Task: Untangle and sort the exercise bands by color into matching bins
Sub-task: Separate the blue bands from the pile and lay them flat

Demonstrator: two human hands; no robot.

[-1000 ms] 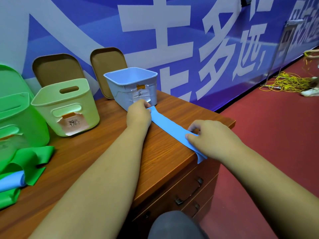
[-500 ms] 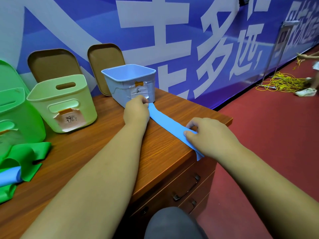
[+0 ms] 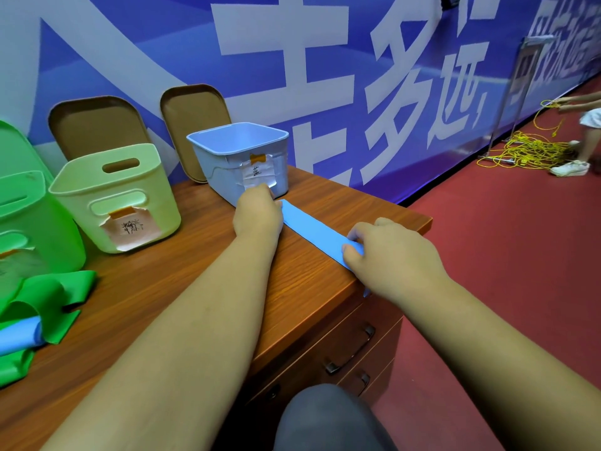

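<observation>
Where the surface [image 3: 162, 288] runs nearest the camera on the left, a loose heap of green bands [image 3: 48, 297] lies with a second blue strip [image 3: 16, 333] tucked among them. Further in, at the right edge, the right hand [image 3: 390, 252] has its fingers curled and pinches the near end of the blue band [image 3: 312, 229]. A short tail of the band hangs over that edge. The band lies flat and straight on the wood, running away to the left hand [image 3: 258, 211]. The left hand is closed down on the far end, its fingertips hidden under the knuckles. Just beyond it stands the blue bin [image 3: 240, 157], which bears a paper label. Left of that stand a pale green bin [image 3: 120, 196] and a bright green bin [image 3: 22, 216]. Behind them, brown lids [image 3: 97, 125] lean against the banner [image 3: 325, 60].
</observation>
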